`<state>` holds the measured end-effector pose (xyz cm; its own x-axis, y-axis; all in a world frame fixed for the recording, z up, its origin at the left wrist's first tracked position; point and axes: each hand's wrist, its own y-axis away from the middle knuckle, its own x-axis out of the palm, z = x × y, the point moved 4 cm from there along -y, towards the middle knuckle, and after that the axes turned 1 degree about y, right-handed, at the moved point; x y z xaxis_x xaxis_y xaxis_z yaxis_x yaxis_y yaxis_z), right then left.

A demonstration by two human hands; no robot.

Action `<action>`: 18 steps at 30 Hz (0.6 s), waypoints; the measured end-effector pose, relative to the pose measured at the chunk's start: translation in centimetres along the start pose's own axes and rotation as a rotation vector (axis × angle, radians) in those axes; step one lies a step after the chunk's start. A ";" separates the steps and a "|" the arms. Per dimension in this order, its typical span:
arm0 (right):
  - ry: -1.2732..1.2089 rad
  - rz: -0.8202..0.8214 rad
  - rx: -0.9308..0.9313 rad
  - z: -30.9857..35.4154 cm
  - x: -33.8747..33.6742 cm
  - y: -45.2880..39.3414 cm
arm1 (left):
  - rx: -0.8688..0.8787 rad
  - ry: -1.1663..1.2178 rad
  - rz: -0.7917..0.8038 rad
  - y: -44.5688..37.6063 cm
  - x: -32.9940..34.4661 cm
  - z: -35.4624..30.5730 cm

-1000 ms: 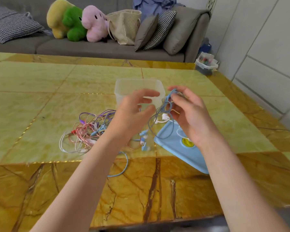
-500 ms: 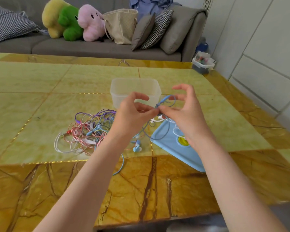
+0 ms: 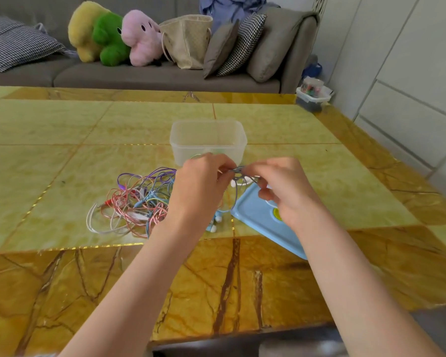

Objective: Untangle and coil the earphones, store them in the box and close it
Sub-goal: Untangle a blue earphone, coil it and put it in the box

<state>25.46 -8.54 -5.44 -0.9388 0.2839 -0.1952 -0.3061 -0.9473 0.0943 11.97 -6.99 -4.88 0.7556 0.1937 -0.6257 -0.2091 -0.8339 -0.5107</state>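
A clear plastic box point(image 3: 208, 140) stands open in the middle of the table. Its blue lid point(image 3: 260, 220) lies flat to the right, partly under my right hand. A tangle of pink, purple, white and blue earphones point(image 3: 137, 202) lies left of my hands. Just in front of the box, my left hand point(image 3: 201, 186) and my right hand point(image 3: 283, 189) pinch the same blue earphone cable point(image 3: 238, 170) between their fingertips. Its earbuds point(image 3: 215, 222) dangle down to the table below my left wrist.
The yellow-green marble table point(image 3: 62, 150) has a brown border at the near edge. A grey sofa point(image 3: 139, 76) with plush toys, a bag and cushions stands behind it. A small storage tub point(image 3: 312, 95) sits past the far right corner.
My hands have dropped lower and come together, fingertips nearly meeting on the blue cable. The loop held up by my right hand has been pulled small.
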 end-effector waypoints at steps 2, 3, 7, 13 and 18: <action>-0.259 -0.004 0.165 -0.5 0.2 0.0 | 0.099 -0.052 -0.089 0.1 -0.1 -0.6; -0.360 -0.014 0.206 -0.7 0.3 0.0 | 0.128 -0.059 -0.132 0.2 -0.1 -0.8; -0.515 -0.045 0.237 -0.6 0.3 -0.2 | -0.096 0.303 -0.196 0.2 -0.3 -0.6; -0.211 -0.133 -0.013 0.0 0.4 -0.6 | -0.594 0.861 0.041 0.2 1.0 0.7; -0.051 0.035 -0.094 0.1 0.3 -0.4 | -0.285 0.317 0.230 -0.1 0.4 0.2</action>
<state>25.24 -8.08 -5.43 -0.9561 0.2556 -0.1436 -0.2593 -0.9658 0.0076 12.13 -6.71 -5.20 0.8711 -0.1423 -0.4701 -0.2480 -0.9536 -0.1709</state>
